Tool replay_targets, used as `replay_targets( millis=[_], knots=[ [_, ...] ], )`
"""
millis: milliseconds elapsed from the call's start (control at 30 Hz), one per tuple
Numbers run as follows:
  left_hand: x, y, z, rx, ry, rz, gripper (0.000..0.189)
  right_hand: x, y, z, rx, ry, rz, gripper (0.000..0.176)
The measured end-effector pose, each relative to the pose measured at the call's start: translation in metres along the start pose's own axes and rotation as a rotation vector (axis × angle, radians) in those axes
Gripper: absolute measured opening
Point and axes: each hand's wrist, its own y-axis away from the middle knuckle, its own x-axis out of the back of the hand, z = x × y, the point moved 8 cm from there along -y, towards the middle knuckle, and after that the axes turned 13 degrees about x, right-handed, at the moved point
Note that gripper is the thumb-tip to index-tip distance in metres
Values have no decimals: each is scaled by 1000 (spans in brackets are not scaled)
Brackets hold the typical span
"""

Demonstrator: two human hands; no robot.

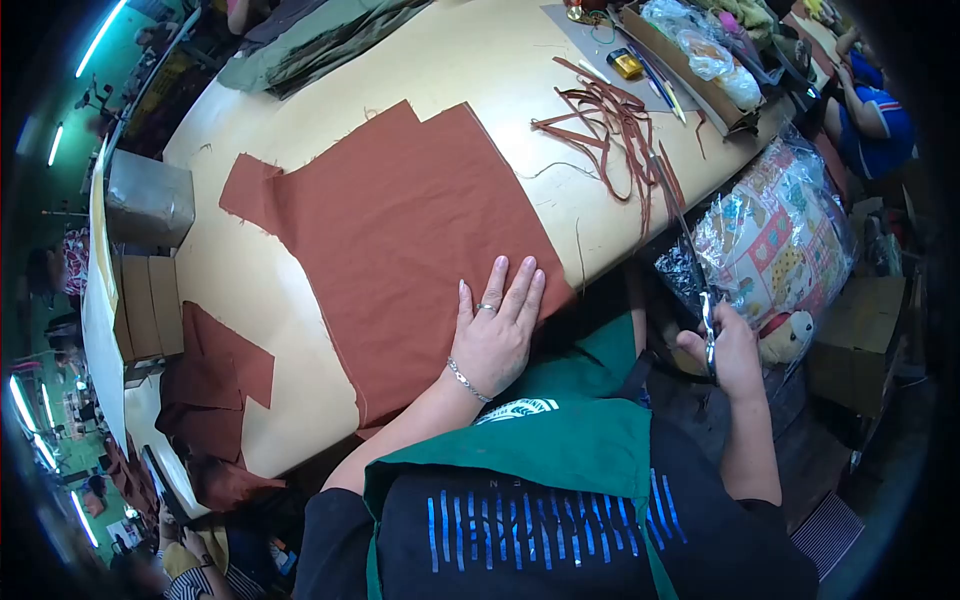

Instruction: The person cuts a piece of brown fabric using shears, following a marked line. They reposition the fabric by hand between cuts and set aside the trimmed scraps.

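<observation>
A large piece of rust-brown fabric (400, 220) lies flat on the pale table (285, 365), its edges slightly frayed and one narrow end folded at the left. On its near right part rests my left hand (500, 320), palm down with the fingers stretched out. To the right, past the table edge, my right hand (735, 355) grips a pair of scissors (697, 265) by the handles. Their long blades point up towards a tangle of thin brown fabric strips (625, 130) on the table.
Darker brown fabric pieces (225, 365) lie at the left edge, near cardboard boxes (150, 305). Green cloth (315, 45) is at the back. A yellow tape measure (626, 64), pens and a filled box (690, 65) sit at top right. A plastic-wrapped bundle (770, 240) stands beside the table; co-workers are around.
</observation>
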Motion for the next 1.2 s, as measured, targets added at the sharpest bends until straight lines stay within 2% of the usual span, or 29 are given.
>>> replay_targets(
  millis=[33,67,100,167,233,400,500,667,767,967,1067,1200],
  knots=[
    [3,-1,-4,34,147,-25,49,-5,1,0,52,-107,-34,59],
    [7,-2,-8,70,295,-51,48,-25,11,9,-146,-498,-216,50],
    [10,-3,-11,108,443,-76,47,-32,15,-7,-146,-710,-304,40],
    [16,1,-11,132,604,-119,47,-50,21,-28,-148,-785,-481,65],
    [20,6,-10,140,697,-148,48,-74,27,-32,-123,-901,-596,61],
    [20,15,-4,100,693,-185,49,-103,11,-42,-53,-909,-592,52],
    [18,19,3,83,573,-209,49,-114,-8,-44,-113,-810,-567,56],
    [19,24,8,42,553,-218,51,-113,-33,-55,-73,-640,-499,83],
    [19,27,8,26,582,-228,51,-113,-34,-58,-87,-675,-480,61],
    [20,30,8,18,614,-232,51,-114,-28,-52,-118,-642,-439,60],
    [20,30,9,16,613,-235,51,-111,-25,-53,-117,-649,-409,76],
    [19,31,10,17,612,-239,51,-107,-21,-57,-120,-644,-394,67]
  ],
)
